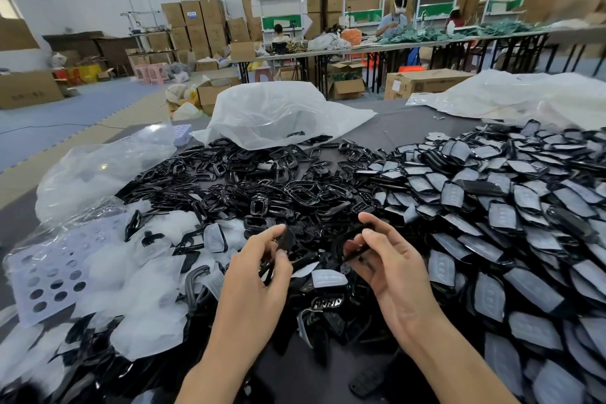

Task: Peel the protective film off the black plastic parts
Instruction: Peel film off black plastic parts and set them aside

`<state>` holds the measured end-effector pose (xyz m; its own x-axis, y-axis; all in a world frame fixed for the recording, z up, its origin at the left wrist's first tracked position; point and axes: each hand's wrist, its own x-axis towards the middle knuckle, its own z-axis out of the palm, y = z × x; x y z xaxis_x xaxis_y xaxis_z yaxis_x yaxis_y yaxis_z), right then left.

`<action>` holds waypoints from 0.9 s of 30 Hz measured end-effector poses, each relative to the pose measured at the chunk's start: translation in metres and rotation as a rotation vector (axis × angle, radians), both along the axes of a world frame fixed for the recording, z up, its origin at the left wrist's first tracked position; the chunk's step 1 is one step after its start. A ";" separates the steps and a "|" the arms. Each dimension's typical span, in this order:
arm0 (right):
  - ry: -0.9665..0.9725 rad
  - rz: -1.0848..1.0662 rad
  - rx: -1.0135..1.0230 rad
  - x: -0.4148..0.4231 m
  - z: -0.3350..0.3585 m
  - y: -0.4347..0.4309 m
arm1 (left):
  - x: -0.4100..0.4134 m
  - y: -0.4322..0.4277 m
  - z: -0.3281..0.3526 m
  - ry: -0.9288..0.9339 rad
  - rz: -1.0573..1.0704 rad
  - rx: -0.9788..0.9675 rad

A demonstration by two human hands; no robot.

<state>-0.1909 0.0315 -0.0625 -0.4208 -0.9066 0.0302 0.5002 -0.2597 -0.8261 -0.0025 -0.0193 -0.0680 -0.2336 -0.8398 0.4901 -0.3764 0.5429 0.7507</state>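
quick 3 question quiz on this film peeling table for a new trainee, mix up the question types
1. True or false: the left hand pinches a small black plastic piece while the right hand grips a black plastic frame.
2. Where lies the heap of black plastic parts still covered in grey film? A: on the person's right. B: on the person's left. C: inside a cardboard box.
3. Fill in: behind the middle heap of bare black plastic frames lies a crumpled white plastic ____.

Key: 1 true; 2 A; 3 bag.
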 end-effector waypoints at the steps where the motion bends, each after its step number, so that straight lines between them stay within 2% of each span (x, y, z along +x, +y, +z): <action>1: -0.012 0.022 -0.003 0.001 0.000 0.000 | 0.000 -0.001 0.001 0.006 -0.006 0.001; 18: -0.041 0.068 0.088 0.012 0.001 0.005 | 0.002 0.002 0.003 0.086 -0.064 0.061; 27: -0.048 0.074 0.087 0.012 -0.001 0.003 | -0.002 0.004 0.002 0.123 -0.007 0.081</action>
<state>-0.1790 0.0345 -0.0632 -0.3520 -0.9335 -0.0687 0.5549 -0.1491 -0.8184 -0.0040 -0.0156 -0.0656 -0.1825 -0.8764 0.4457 -0.2751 0.4807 0.8326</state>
